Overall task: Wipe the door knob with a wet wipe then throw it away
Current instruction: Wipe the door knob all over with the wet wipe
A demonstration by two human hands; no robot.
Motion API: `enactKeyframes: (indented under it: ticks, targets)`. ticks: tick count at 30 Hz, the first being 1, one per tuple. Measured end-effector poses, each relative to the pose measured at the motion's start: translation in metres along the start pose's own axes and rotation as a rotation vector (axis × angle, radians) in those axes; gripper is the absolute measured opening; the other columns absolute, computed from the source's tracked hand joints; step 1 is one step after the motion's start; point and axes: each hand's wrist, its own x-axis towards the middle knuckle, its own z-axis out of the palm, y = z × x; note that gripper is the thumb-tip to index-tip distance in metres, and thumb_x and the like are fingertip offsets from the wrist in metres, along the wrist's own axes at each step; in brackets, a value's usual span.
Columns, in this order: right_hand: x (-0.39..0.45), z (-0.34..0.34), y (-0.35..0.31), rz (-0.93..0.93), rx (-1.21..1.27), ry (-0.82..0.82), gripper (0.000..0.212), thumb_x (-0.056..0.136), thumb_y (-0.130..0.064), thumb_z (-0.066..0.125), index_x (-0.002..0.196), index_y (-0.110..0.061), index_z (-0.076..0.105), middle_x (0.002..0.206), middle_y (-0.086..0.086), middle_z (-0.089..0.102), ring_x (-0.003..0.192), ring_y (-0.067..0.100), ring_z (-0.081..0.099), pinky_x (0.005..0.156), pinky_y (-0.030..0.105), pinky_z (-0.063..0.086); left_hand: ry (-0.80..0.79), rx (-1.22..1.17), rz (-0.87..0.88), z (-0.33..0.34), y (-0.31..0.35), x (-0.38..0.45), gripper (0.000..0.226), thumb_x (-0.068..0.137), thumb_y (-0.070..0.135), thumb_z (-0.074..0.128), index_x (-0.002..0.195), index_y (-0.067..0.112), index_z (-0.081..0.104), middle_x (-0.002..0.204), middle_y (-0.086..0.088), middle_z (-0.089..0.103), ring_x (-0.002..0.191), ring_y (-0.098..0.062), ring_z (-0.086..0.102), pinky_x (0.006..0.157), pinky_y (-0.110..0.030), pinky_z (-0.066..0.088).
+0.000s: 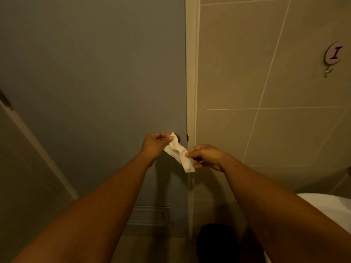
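Door knob (178, 137), metal, is sitting near the latch edge of a grey door (95, 82) and is showing only partly behind a white wet wipe (179, 151). Wipe is stretching diagonally from just in front of the knob down to the right of it. Left hand (154, 144), just left of the knob, is closing thumb and fingers on the wipe's upper end. Right hand (206, 156), below and right of the knob, is pinching the wipe's lower part, other fingers curled. Door frame (191, 73) is running just right of the knob; tiled wall (266, 92) is lying beyond it, carrying a round hook (332, 54) well above and right of the knob.
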Motion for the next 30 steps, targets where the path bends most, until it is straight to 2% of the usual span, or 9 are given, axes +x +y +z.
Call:
enactKeyframes:
  ticks: [3, 7, 10, 15, 18, 21, 23, 26, 30]
  targets:
    - [0.012, 0.002, -0.006, -0.018, 0.024, 0.048, 0.024, 0.086, -0.020, 0.068, 0.107, -0.008, 0.069, 0.107, 0.012, 0.070, 0.102, 0.027, 0.067, 0.089, 0.041, 0.057, 0.027, 0.019, -0.007, -0.008, 0.000, 0.010, 0.021, 0.088, 0.015, 0.069, 0.105, 0.003, 0.071, 0.098, -0.010, 0.071, 0.083, -0.019, 0.066, 0.066, -0.022, 0.052]
    - [0.025, 0.001, -0.015, -0.031, 0.139, 0.167, 0.021, 0.086, -0.016, 0.065, 0.103, -0.005, 0.068, 0.100, 0.013, 0.068, 0.088, 0.024, 0.066, 0.068, 0.032, 0.057, 0.036, 0.056, -0.021, -0.020, -0.004, 0.022, 0.012, 0.088, 0.022, 0.070, 0.087, 0.010, 0.069, 0.091, -0.010, 0.070, 0.080, -0.020, 0.064, 0.065, -0.025, 0.051]
    - [0.034, 0.002, -0.021, -0.020, 0.136, 0.209, 0.021, 0.086, -0.018, 0.063, 0.102, -0.004, 0.065, 0.098, 0.016, 0.065, 0.087, 0.027, 0.064, 0.069, 0.035, 0.056, 0.027, 0.095, -0.015, -0.024, -0.008, 0.026, 0.016, 0.090, 0.022, 0.067, 0.076, 0.017, 0.061, 0.086, -0.005, 0.065, 0.075, -0.015, 0.060, 0.065, -0.025, 0.049]
    - [0.039, 0.013, -0.025, -0.061, 0.008, 0.178, 0.008, 0.092, -0.016, 0.058, 0.098, -0.014, 0.063, 0.100, 0.010, 0.063, 0.086, 0.021, 0.061, 0.063, 0.028, 0.052, -0.012, 0.129, -0.038, -0.031, -0.019, 0.024, 0.009, 0.094, 0.013, 0.058, 0.100, 0.018, 0.054, 0.103, -0.008, 0.058, 0.096, -0.026, 0.060, 0.076, -0.037, 0.054]
    - [0.042, 0.016, -0.023, -0.079, 0.037, 0.164, 0.011, 0.089, -0.007, 0.060, 0.091, -0.018, 0.060, 0.102, 0.008, 0.060, 0.087, 0.021, 0.059, 0.059, 0.026, 0.050, -0.004, 0.153, -0.046, -0.036, -0.027, 0.022, 0.018, 0.095, 0.005, 0.053, 0.094, 0.022, 0.053, 0.095, -0.004, 0.054, 0.087, -0.021, 0.056, 0.069, -0.032, 0.053]
    - [0.048, 0.016, -0.019, -0.112, 0.045, 0.207, 0.015, 0.086, -0.003, 0.063, 0.082, -0.017, 0.064, 0.102, 0.008, 0.060, 0.095, 0.026, 0.059, 0.062, 0.028, 0.051, 0.011, 0.168, -0.051, -0.037, -0.034, 0.024, 0.029, 0.092, -0.003, 0.051, 0.077, 0.021, 0.059, 0.084, -0.002, 0.058, 0.075, -0.017, 0.056, 0.056, -0.023, 0.048]
    - [0.053, 0.016, -0.021, -0.128, 0.048, 0.254, 0.013, 0.085, -0.005, 0.066, 0.082, -0.017, 0.071, 0.107, 0.009, 0.063, 0.102, 0.029, 0.059, 0.076, 0.034, 0.055, -0.006, 0.151, -0.077, -0.034, -0.034, 0.026, 0.033, 0.092, -0.007, 0.049, 0.080, 0.014, 0.070, 0.087, -0.003, 0.063, 0.074, -0.015, 0.059, 0.054, -0.019, 0.050]
    - [0.063, 0.015, -0.026, -0.126, -0.013, 0.353, 0.016, 0.086, -0.009, 0.068, 0.098, -0.016, 0.076, 0.115, 0.010, 0.064, 0.107, 0.031, 0.060, 0.096, 0.043, 0.053, -0.001, 0.139, -0.100, -0.027, -0.031, 0.031, 0.033, 0.092, -0.010, 0.045, 0.103, 0.000, 0.075, 0.103, -0.006, 0.066, 0.087, -0.019, 0.061, 0.069, -0.022, 0.051]
    - [0.071, 0.023, -0.033, -0.171, -0.044, 0.456, 0.021, 0.091, -0.013, 0.061, 0.108, -0.008, 0.073, 0.109, 0.010, 0.065, 0.097, 0.027, 0.059, 0.085, 0.034, 0.051, 0.039, 0.120, -0.102, -0.021, -0.030, 0.041, 0.031, 0.092, -0.008, 0.050, 0.114, -0.004, 0.070, 0.108, -0.009, 0.065, 0.096, -0.021, 0.058, 0.082, -0.025, 0.044]
